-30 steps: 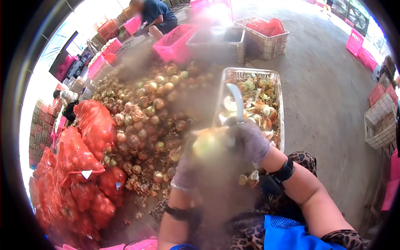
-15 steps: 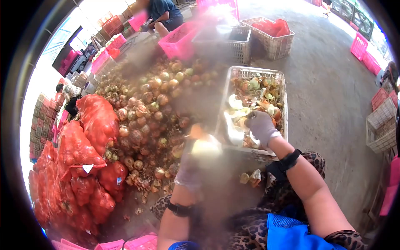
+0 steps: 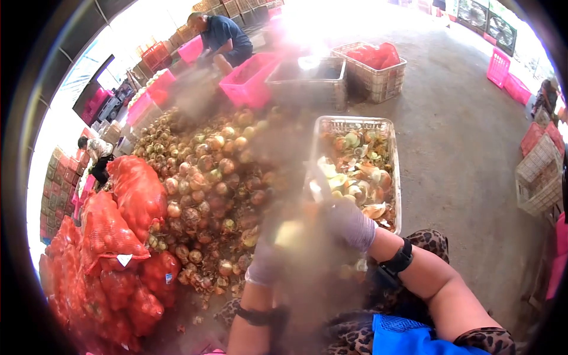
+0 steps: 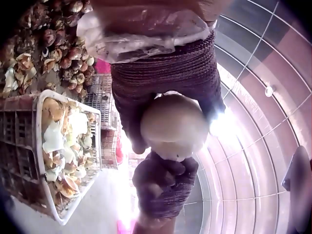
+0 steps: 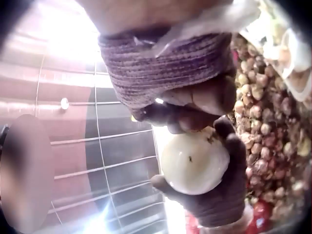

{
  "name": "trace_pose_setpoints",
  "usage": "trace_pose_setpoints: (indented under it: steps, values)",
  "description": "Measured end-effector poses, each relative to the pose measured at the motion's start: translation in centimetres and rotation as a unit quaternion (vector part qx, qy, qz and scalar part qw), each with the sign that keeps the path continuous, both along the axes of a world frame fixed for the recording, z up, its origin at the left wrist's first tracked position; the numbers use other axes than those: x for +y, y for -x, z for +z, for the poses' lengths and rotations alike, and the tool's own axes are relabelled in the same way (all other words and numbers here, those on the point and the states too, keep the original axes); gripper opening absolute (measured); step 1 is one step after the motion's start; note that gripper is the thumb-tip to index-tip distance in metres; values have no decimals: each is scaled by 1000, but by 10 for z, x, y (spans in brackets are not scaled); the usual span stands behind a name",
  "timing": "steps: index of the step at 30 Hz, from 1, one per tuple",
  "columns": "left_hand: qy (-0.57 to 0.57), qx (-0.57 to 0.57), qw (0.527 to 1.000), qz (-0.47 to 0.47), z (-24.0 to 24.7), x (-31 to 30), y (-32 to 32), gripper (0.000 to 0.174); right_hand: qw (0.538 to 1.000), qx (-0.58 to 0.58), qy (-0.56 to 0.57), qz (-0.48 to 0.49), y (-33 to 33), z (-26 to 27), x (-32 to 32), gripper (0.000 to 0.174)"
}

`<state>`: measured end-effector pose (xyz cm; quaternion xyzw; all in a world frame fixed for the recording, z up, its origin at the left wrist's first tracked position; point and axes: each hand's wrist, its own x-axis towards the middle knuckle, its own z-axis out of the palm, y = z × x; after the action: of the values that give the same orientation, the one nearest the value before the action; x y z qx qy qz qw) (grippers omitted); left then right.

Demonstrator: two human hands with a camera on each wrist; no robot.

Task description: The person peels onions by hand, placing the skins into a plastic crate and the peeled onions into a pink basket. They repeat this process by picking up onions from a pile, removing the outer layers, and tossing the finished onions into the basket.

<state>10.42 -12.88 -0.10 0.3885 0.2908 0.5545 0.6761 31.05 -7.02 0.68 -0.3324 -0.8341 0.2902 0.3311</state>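
Note:
My gloved left hand (image 3: 264, 260) grips a pale peeled onion (image 5: 195, 163), its fingers and thumb around the sides. In the left wrist view the onion shows smooth and whitish. My gloved right hand (image 3: 354, 226) is close against it, fingers curled, with fingertips right at the onion's surface in the right wrist view. A curved knife (image 3: 320, 177) sticks up from the right hand, its blade faint behind the blur; the handle is hidden in the fist. Just beyond the right hand stands a white crate (image 3: 397, 177) of onion skins (image 3: 358, 171).
A big heap of unpeeled onions (image 3: 201, 195) spreads ahead on the left, beside stacked red mesh sacks (image 3: 118, 236). Further off are a pink crate (image 3: 248, 83), a crate with red netting (image 3: 378, 77) and a crouching person (image 3: 228, 44). Haze blurs the middle of the head view.
My right hand went from the onion out over the skin crate, then came back to the onion. The left hand keeps hold of the onion. The head view has shifted slightly.

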Motion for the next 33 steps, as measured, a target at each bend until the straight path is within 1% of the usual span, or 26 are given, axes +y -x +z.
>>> trace_pose_setpoints:
  steps: [2, 3, 5, 6, 7, 8, 9, 10, 11, 12, 14, 16, 17, 19, 20, 22, 23, 24, 25, 26, 27, 28, 29, 31, 32, 33]
  values:
    - [45, -88, 995, 2, 6, 0, -6, 95, 993, -21, -115, 14, -4, -13, 9, 26]
    - [22, -124, 992, -2, 8, 4, -13, 88, 983, -37, -178, 19, -3, -10, 12, 25]
    - [45, -160, 986, -9, 4, 3, -12, 88, 1000, 15, -10, -26, 2, -3, 8, 26]
    - [59, -176, 983, -11, -1, 1, -8, 88, 996, -73, -25, -54, 3, -12, 14, 26]
    - [40, -94, 994, 32, -12, 5, -2, 88, 983, -162, -42, -77, 4, -21, 19, 26]
    - [64, -149, 987, 19, -20, -2, 9, 90, 982, -153, 47, -98, -8, -33, 33, 26]
    - [87, -210, 974, 1, -9, -5, 13, 92, 973, -143, 131, -126, -20, -45, 47, 27]
    - [95, -237, 967, -2, -5, -8, 16, 93, 957, -73, 231, -162, -20, -26, 44, 29]
    - [93, -246, 965, -1, -3, -10, 19, 95, 925, 7, 319, -206, -20, -6, 41, 31]
    - [85, -248, 965, -1, -1, -12, 21, 99, 937, -63, 217, -268, -14, 32, 25, 36]
    - [69, -252, 965, 0, 2, -16, 25, 109, 960, -75, 172, -210, -9, 24, 16, 64]
    - [42, -201, 979, 14, 12, -18, 22, 112, 967, -6, 231, -112, 3, 30, -2, 61]
    - [21, -168, 985, 26, 14, -17, 20, 114, 960, 41, 274, -45, 6, 29, -12, 59]
    - [-57, -66, 993, 74, 14, -10, 21, 117, 964, 100, 244, -16, 22, 24, -26, 60]
    - [-98, -4, 990, 103, 18, -9, 17, 118, 965, 128, 228, -2, 28, 23, -29, 61]
    - [-177, 117, 964, 158, 26, -6, 8, 121, 971, 82, 225, -23, 35, 21, -29, 62]
    - [-201, 148, 959, 133, 19, 1, 15, 123, 972, 57, 224, -34, 37, 17, -28, 63]
    - [-226, 176, 952, 109, 15, 9, 19, 125, 957, 98, 273, -9, 39, 10, -26, 62]
    - [-237, 208, 941, 122, 13, 7, 17, 124, 937, 138, 320, 16, 44, 5, -22, 62]
    - [-254, 250, 925, 136, 9, 9, 19, 120, 946, 123, 300, 18, 41, 2, -23, 58]
    - [-270, 290, 906, 150, 4, 11, 22, 116, 954, 108, 280, 19, 41, 10, -25, 54]
    - [-286, 329, 885, 165, 0, 13, 24, 113, 942, 113, 316, 5, 39, 17, -25, 52]
    - [-309, 406, 843, 170, -7, 16, 31, 109, 929, 118, 351, -9, 38, 22, -24, 51]
    - [-281, 449, 833, 160, -8, 11, 28, 98, 917, 120, 380, -27, 34, 38, -23, 48]
    - [-268, 471, 826, 154, -8, 8, 26, 93, 918, 119, 377, -33, 31, 48, -24, 46]
    - [-243, 460, 840, 158, -4, 4, 24, 91, 918, 118, 376, -38, 29, 52, -26, 44]
